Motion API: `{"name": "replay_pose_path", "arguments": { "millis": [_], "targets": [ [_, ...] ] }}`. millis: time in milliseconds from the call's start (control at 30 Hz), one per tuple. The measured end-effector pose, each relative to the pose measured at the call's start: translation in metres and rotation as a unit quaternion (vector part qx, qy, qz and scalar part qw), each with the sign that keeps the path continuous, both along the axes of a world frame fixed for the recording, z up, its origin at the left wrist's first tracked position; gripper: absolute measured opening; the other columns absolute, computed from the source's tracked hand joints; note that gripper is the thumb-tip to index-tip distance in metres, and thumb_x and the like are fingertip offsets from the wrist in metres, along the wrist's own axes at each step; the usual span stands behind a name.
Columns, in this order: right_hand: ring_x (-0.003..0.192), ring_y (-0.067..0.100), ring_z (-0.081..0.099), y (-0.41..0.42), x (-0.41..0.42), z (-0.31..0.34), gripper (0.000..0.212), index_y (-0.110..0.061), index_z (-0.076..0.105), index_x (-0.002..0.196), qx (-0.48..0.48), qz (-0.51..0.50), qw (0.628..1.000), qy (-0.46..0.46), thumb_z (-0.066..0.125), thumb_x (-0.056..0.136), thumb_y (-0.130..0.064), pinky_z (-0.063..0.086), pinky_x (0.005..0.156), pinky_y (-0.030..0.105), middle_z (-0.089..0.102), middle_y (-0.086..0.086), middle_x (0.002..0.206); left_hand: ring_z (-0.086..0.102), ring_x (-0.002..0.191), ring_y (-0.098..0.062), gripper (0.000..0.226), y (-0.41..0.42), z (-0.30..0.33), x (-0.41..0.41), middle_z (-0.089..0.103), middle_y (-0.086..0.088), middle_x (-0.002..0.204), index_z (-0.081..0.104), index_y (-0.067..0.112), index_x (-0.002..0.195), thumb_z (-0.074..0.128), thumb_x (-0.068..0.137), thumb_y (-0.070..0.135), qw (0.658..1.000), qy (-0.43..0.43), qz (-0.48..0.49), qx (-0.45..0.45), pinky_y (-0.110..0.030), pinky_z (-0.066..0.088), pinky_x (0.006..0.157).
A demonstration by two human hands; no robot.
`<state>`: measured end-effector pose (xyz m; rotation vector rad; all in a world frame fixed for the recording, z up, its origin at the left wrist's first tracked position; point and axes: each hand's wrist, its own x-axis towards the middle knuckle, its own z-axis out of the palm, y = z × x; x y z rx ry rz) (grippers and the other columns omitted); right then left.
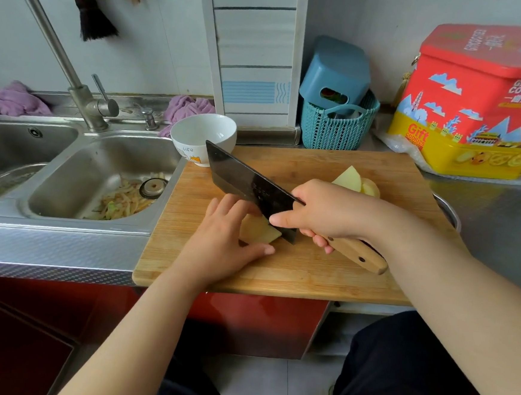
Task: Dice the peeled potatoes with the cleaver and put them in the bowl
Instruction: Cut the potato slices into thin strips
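Note:
A wooden cutting board (309, 273) lies on the counter. My right hand (329, 212) grips the wooden handle of a dark cleaver (242, 180), whose blade edge rests on a pale potato piece (258, 230) near the board's middle. My left hand (224, 241) lies over that piece, fingers spread on top and thumb along its near side. More cut potato pieces (357, 181) sit behind my right hand toward the board's far right. A white bowl (202, 130) stands at the board's far left corner; its inside looks bare.
A steel double sink (76, 183) with peel scraps and a tap (83, 96) lies left of the board. Behind are a teal basket (336, 128), a red and yellow cookie tin (478, 102) and purple cloths (185, 107). A metal rim (448, 212) shows right of the board.

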<state>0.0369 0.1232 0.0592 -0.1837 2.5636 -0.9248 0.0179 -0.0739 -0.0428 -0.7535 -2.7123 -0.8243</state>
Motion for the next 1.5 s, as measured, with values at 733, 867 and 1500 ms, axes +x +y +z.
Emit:
{"name": "replay_pose_path", "arguments": {
  "millis": [733,867,1500],
  "targets": [
    [0.035,0.013,0.052,-0.002,0.008,0.024,0.022,-0.015,0.045,0.076,0.086,-0.012,0.992,0.095,0.043,0.098,-0.020,0.046,0.043,0.026,0.058,0.010,0.062,0.054,0.089,-0.022,0.005,0.017,-0.003,-0.006,0.056,-0.002,0.103,0.060,0.012,0.092,0.063,0.088,0.013,0.992,0.121,0.026,0.020,-0.032,0.047,0.072],
    [0.045,0.021,0.056,-0.008,0.004,0.022,0.018,-0.010,0.048,0.082,0.099,-0.017,0.992,0.077,0.042,0.097,-0.020,0.050,0.046,0.028,0.061,0.017,0.066,0.055,0.089,-0.020,0.005,0.018,-0.004,-0.007,0.057,0.000,0.101,0.062,0.013,0.092,0.062,0.087,0.014,0.992,0.119,0.033,0.027,-0.031,0.047,0.071],
    [0.040,0.025,0.054,-0.013,-0.003,-0.004,0.018,-0.008,0.045,0.083,0.146,-0.016,0.989,0.005,0.039,0.097,-0.018,0.045,0.044,0.024,0.064,0.018,0.065,0.056,0.089,-0.021,0.009,0.015,-0.006,-0.005,0.059,0.000,0.100,0.063,0.012,0.093,0.065,0.086,0.017,0.991,0.122,0.034,0.030,-0.031,0.047,0.069]
  ]
}}
